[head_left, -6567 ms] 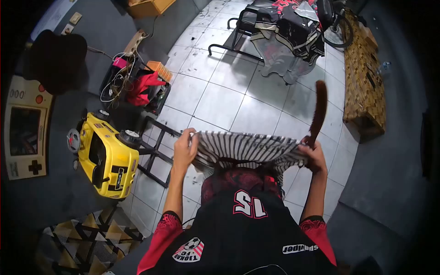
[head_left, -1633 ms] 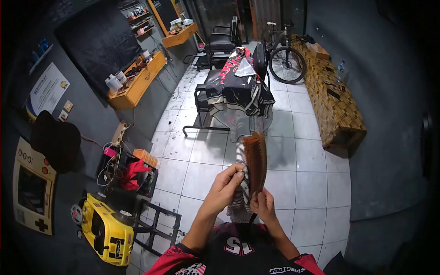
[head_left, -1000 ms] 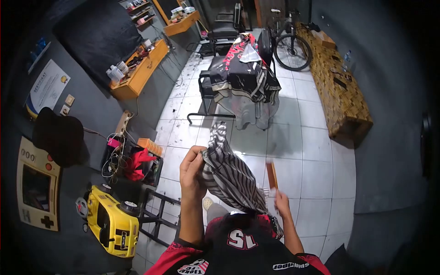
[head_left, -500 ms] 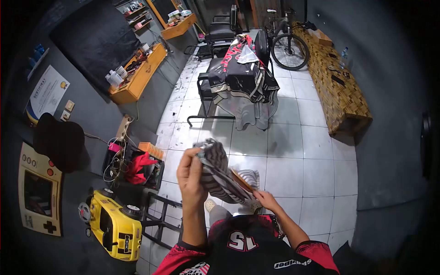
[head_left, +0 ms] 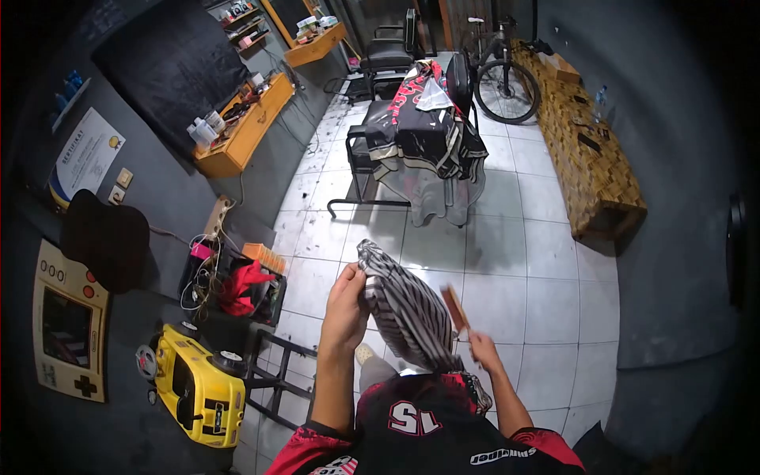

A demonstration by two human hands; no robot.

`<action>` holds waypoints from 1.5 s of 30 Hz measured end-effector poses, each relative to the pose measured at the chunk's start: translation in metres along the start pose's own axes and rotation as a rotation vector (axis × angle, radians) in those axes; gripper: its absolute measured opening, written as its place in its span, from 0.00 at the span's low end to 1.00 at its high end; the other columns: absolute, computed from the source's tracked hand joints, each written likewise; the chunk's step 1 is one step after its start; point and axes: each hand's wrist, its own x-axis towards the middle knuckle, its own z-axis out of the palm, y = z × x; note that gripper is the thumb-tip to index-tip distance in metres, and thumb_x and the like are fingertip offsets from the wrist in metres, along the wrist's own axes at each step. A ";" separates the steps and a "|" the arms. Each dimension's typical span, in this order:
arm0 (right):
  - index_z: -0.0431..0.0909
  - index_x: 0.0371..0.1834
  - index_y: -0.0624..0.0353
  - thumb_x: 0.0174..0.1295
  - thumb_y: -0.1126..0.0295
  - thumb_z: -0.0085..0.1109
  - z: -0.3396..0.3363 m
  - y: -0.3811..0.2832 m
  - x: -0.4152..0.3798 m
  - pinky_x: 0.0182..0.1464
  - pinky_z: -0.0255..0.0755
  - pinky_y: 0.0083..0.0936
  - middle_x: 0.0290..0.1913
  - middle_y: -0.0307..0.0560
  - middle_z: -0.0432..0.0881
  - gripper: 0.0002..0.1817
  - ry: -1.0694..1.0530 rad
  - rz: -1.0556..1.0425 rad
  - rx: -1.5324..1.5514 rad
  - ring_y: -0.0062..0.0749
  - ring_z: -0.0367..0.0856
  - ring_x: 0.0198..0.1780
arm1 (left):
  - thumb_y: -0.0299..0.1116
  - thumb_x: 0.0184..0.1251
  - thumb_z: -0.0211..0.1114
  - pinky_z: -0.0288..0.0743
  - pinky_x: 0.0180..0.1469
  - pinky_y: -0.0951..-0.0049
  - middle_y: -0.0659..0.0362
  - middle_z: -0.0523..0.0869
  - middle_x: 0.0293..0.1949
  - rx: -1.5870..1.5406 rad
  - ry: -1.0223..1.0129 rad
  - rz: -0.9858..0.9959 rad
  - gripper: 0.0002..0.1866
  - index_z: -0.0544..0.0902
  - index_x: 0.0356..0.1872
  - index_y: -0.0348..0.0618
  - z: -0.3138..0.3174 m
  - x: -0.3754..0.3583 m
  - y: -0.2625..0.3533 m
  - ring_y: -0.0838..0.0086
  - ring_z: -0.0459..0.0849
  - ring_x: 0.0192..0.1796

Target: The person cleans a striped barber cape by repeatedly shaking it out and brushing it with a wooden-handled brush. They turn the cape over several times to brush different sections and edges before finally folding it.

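Note:
My left hand (head_left: 346, 305) pinches the upper corner of a black-and-white striped cloth (head_left: 405, 313), which hangs in folds down to the front of my shirt. To the right of the cloth, my right hand (head_left: 484, 351) is closed on the handle of a wooden brush (head_left: 454, 309). The brush points up and stands a little apart from the cloth, slightly blurred.
Ahead is a barber chair draped with a dark cape (head_left: 419, 138). A woven bench (head_left: 590, 158) lines the right wall, near a bicycle (head_left: 507, 83). At left are a wooden shelf (head_left: 247, 134), a crate (head_left: 265, 293) and a yellow toy car (head_left: 198, 388).
The cloth has spread out and hangs fuller. The brush has moved right, away from the cloth, and turned more upright. Both hands have shifted right, my right hand also slightly lower.

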 end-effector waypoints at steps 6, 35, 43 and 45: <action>0.63 0.34 0.55 0.70 0.51 0.36 0.019 -0.219 -0.086 0.15 0.49 0.14 0.17 0.31 0.57 0.18 -0.325 -0.459 0.607 0.12 0.54 0.14 | 0.30 0.71 0.47 0.71 0.37 0.82 0.64 0.78 0.34 0.170 0.077 0.179 0.08 0.72 0.44 0.38 0.022 0.004 -0.016 0.83 0.76 0.33; 0.67 0.38 0.64 0.69 0.63 0.39 0.061 -0.206 -0.073 0.25 0.64 0.33 0.23 0.54 0.73 0.14 0.030 -0.844 0.132 0.45 0.73 0.24 | 0.19 0.66 0.52 0.66 0.40 0.87 0.62 0.80 0.35 0.740 0.072 0.799 0.07 0.78 0.40 0.33 0.076 -0.003 0.032 0.84 0.75 0.37; 0.75 0.44 0.61 0.64 0.65 0.38 0.004 0.112 0.029 0.45 0.73 0.48 0.45 0.61 0.78 0.16 -0.291 -0.111 -1.053 0.56 0.78 0.44 | 0.21 0.67 0.52 0.67 0.44 0.85 0.60 0.78 0.37 0.463 0.345 0.953 0.05 0.77 0.40 0.35 0.052 -0.006 0.046 0.84 0.74 0.40; 0.78 0.41 0.61 0.64 0.61 0.38 -0.002 0.144 0.029 0.46 0.72 0.48 0.44 0.63 0.78 0.19 -0.288 0.024 -1.038 0.56 0.78 0.45 | 0.19 0.67 0.50 0.66 0.45 0.84 0.61 0.77 0.37 0.456 0.384 0.879 0.07 0.77 0.38 0.36 0.042 -0.003 0.039 0.83 0.73 0.39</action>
